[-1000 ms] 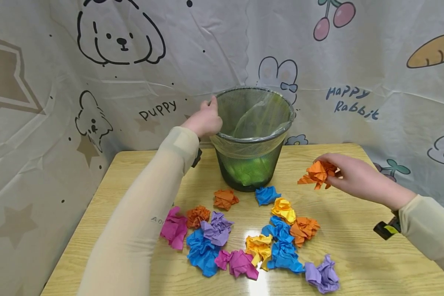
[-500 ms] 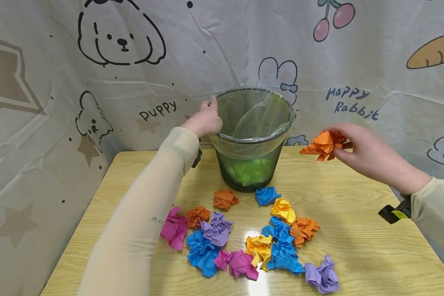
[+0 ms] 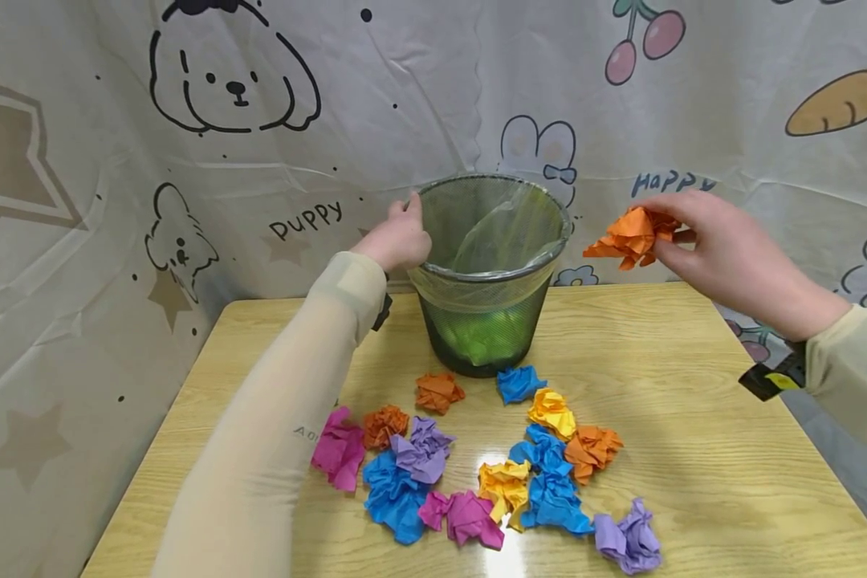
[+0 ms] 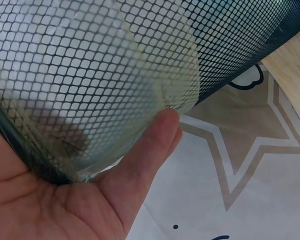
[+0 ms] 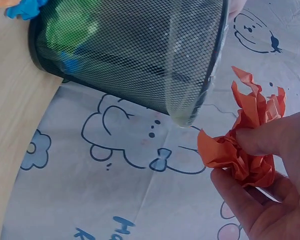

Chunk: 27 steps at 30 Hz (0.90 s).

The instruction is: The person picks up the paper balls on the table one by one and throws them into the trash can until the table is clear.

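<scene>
A black mesh wastebasket (image 3: 444, 299) with a clear liner stands at the back of the table, green paper showing through its lower wall. At its left rim, my left hand (image 3: 399, 236) grips the edge; in the left wrist view the thumb (image 4: 152, 137) lies along the outer mesh, and the other fingers are mostly hidden. To the right of the basket, about level with the rim, my right hand (image 3: 740, 261) pinches a crumpled orange paper ball (image 3: 632, 235) in the air. The right wrist view has this paper (image 5: 247, 145) between thumb and fingers, apart from the basket.
Several crumpled paper balls lie in front of the basket, among them a blue one (image 3: 520, 384), an orange one (image 3: 439, 392), a pink one (image 3: 338, 449) and a purple one (image 3: 628, 536). A printed cloth (image 3: 376, 88) hangs behind the wooden table (image 3: 679, 417).
My right hand has risen from low over the table to rim height, carrying the orange paper ball. The left hand stays on the rim.
</scene>
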Tool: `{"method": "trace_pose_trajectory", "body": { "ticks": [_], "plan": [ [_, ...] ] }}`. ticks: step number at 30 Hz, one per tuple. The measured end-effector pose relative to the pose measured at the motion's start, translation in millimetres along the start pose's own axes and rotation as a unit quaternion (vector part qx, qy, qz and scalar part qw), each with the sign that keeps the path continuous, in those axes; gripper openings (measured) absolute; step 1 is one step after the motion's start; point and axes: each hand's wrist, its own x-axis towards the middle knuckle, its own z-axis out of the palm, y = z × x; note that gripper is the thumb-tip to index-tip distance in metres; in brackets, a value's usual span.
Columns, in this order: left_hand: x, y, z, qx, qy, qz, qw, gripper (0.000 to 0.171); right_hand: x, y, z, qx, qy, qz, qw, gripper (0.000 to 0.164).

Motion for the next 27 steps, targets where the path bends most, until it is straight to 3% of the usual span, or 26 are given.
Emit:
{"method": "trace_pose_trajectory", "body": {
  "ticks": [14, 27],
  "plan": [
    [-0.9, 1.1, -0.4, 0.001, -0.005, -0.001, 1.0000, 0.081, 36, -17, 4, 0.010, 0.063, 0.011, 0.998, 0.042],
    [-0.6, 0.1, -0.3, 0.002, -0.002, 0.003, 1.0000, 0.081, 80, -35, 21, 0.053, 0.044, -0.009, 0.998, 0.043]
  ]
}}
